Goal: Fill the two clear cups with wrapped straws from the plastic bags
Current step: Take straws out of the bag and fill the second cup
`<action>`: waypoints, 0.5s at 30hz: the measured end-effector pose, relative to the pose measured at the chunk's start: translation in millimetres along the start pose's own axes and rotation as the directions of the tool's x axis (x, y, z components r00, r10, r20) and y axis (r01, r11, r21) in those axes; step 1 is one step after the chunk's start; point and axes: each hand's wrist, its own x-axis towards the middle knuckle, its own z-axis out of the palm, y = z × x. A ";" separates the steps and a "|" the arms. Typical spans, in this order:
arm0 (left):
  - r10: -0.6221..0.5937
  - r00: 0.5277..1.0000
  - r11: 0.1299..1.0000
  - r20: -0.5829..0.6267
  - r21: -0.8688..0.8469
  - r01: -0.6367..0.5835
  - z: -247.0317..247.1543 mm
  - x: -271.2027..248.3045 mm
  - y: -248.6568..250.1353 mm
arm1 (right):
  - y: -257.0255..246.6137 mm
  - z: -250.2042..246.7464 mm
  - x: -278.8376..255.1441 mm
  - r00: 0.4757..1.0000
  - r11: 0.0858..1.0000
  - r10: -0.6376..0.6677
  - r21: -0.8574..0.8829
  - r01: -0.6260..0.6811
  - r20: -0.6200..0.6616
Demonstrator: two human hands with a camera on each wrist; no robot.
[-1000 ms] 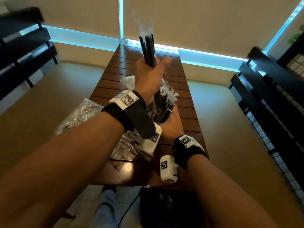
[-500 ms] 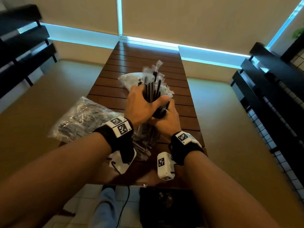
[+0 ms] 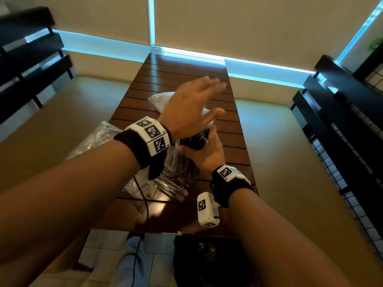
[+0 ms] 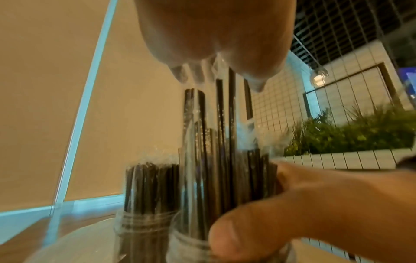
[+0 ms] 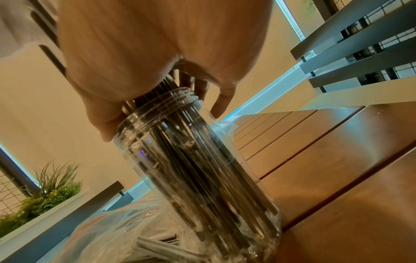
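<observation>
Lifted since earlier, the left hand (image 3: 192,106) now hovers flat, fingers spread, above black wrapped straws (image 4: 216,124). The right hand (image 3: 205,152) grips them at the near clear plastic cup (image 5: 191,160).

Slatted wooden table (image 3: 186,79), beige blinds (image 3: 248,27).

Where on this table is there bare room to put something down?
The far end of the slatted table, beyond the left hand toward the window, shows bare wood. So does the right strip beside the right hand. The near left is crowded: two straw-filled cups and plastic bags.
</observation>
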 end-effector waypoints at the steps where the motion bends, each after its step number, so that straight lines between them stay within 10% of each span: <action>1: 0.004 0.994 0.998 0.107 0.056 -0.010 5.4 -6.1 -1.8 | 1.0 1.2 -0.4 1.000 0.999 -0.019 0.026 0.019 0.000; 4: -0.040 0.946 0.992 0.322 0.129 -0.002 21.1 -33.1 -11.4 | 1.3 1.6 1.5 0.995 0.993 -0.096 -0.069 0.097 0.029; 10: -0.014 0.982 0.998 0.188 0.064 0.002 15.5 -32.4 -10.0 | 4.9 -2.2 2.0 0.990 0.989 -0.134 -0.060 0.136 0.031; 15: -0.062 0.901 0.993 0.430 0.122 0.010 29.1 -49.8 -16.4 | 14.3 6.0 10.1 0.997 0.983 -0.068 -0.165 0.074 0.045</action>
